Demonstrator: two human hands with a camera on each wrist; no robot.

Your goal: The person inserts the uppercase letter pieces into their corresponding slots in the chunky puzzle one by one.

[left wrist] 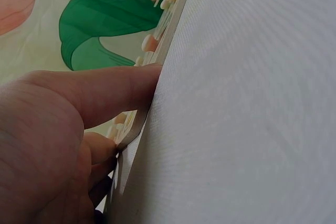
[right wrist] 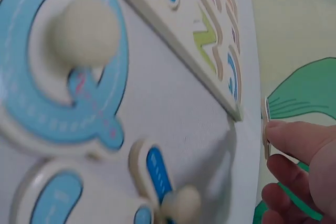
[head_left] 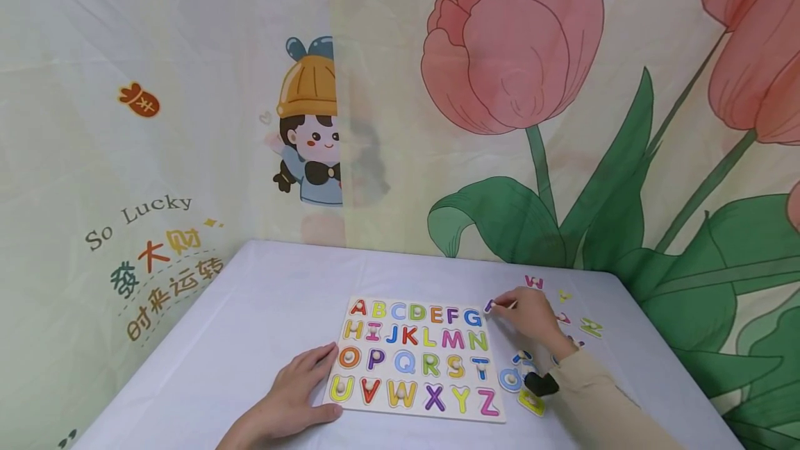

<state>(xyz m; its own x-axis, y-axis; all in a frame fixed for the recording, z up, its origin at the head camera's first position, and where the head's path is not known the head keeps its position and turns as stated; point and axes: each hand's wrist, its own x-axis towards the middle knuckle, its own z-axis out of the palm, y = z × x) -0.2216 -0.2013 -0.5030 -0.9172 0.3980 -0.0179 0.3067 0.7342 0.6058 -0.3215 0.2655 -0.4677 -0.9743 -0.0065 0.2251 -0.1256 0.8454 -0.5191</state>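
A white alphabet puzzle board (head_left: 415, 349) lies on the table; several of its letters carry wooden knobs. My left hand (head_left: 294, 391) rests at its front left corner, thumb along the front edge and fingers against the left edge. In the left wrist view the thumb (left wrist: 123, 90) touches the board's side. My right hand (head_left: 531, 311) pinches a small purple letter piece (head_left: 490, 306) just beyond the board's back right corner. The right wrist view shows that piece (right wrist: 266, 129) edge-on between thumb and fingers, its letter hidden.
Loose letter pieces lie right of the board: a blue Q (head_left: 510, 379), a yellow-green piece (head_left: 532, 403), a green Z (head_left: 591, 326), a pink W (head_left: 534, 282) and a yellow Y (head_left: 564, 295). The right sleeve (head_left: 603, 394) covers part of this area. A printed curtain (head_left: 387, 228) hangs behind the table.
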